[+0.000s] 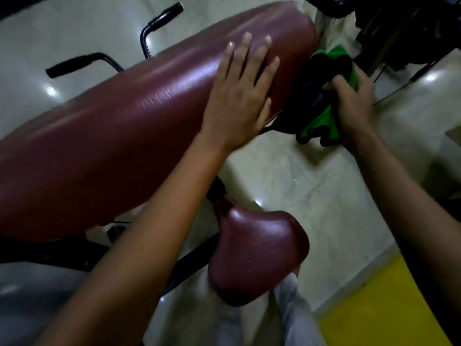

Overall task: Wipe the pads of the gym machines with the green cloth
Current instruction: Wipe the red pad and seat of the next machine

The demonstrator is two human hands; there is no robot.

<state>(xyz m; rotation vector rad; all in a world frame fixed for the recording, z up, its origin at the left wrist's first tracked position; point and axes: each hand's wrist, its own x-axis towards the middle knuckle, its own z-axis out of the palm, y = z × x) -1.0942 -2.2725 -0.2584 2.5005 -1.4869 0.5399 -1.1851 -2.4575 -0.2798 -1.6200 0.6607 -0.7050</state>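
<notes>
Maroon long pad [119, 136] is running leftward from my flat, bracing left hand [243, 96]. My right hand [349, 101] is gripping the green cloth [321, 121] at the pad's right edge, nearer.

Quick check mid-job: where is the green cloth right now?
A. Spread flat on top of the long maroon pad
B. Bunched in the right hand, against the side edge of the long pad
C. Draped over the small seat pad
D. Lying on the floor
B: the right hand grips the bunched green cloth at the side edge of the long maroon pad, while the left hand rests flat on top.
</notes>
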